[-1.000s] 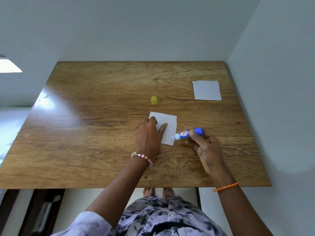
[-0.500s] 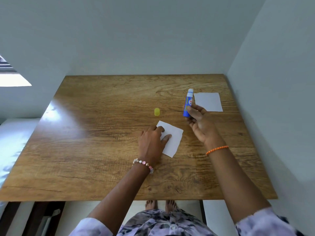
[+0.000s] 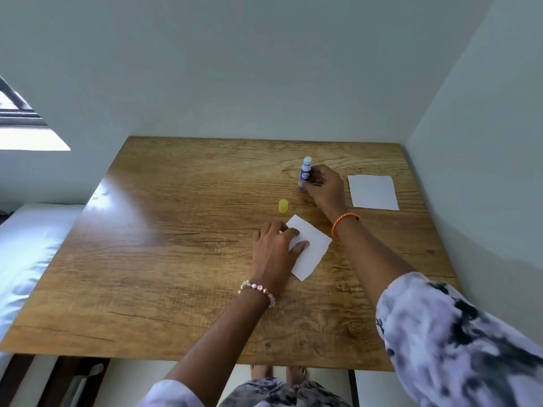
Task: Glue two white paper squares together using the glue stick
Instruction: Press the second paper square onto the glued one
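So the blue glue stick [image 3: 305, 172] is standing upright on the table [image 3: 176, 259], uncapped with the white tip up, toward the far right part, and the right hand [image 3: 324, 186] is wrapped around its lower half. One white paper square [image 3: 310, 248] lies tilted near the middle of the table with the left hand [image 3: 274, 254] pressed flat on its left side, fingers spread, while the other paper square [image 3: 373, 191] sits by the right edge, just beside the right hand. The little yellow cap [image 3: 283, 206] lies between the glue stick and the nearer square.
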